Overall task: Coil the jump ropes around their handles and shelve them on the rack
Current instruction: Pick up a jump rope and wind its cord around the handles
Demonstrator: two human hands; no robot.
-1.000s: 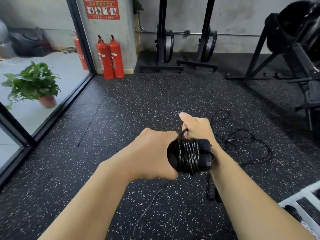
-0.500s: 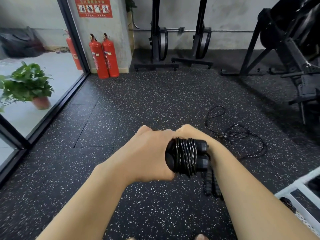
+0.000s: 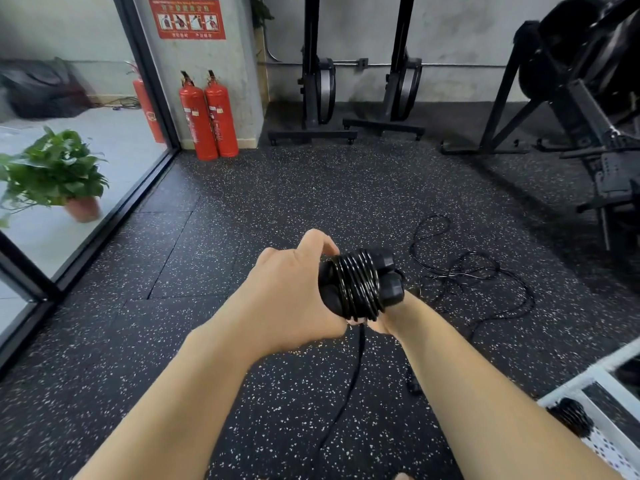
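head view, single frame. left hand (image 3: 287, 296) is wrapped round the near end of the handle pair (image 3: 389, 277): fingers curled under it, thumb arched over the top, back of the hand toward the camera. both black handles lie side by side and level, their free ends sticking out past the right edge of the left hand. rope coil (image 3: 356, 285) sits tight round the middle of the pair, several glossy turns just beside the left knuckles. right hand (image 3: 384, 327) is directly below and behind the bundle, with the wrist rising to it from the lower right; its fingers are covered by the coil, so cannot tell whether they pinch the rope or only support it. loose tail (image 3: 356, 362) leaves the underside of the bundle in the gap between the two hands and hangs down to the speckled floor (image 3: 194, 258) between the forearms. second jump rope (image 3: 464, 271) lies uncoiled in a tangle on the floor beyond and to the right of the right hand, apart from it. white rack (image 3: 595, 379) is well out to the right of the right forearm, with one coiled bundle (image 3: 571, 415) on it. two red fire extinguishers (image 3: 207, 116) stand against the wall far ahead of the left hand; potted plant (image 3: 59, 174) far to its left, behind glass.
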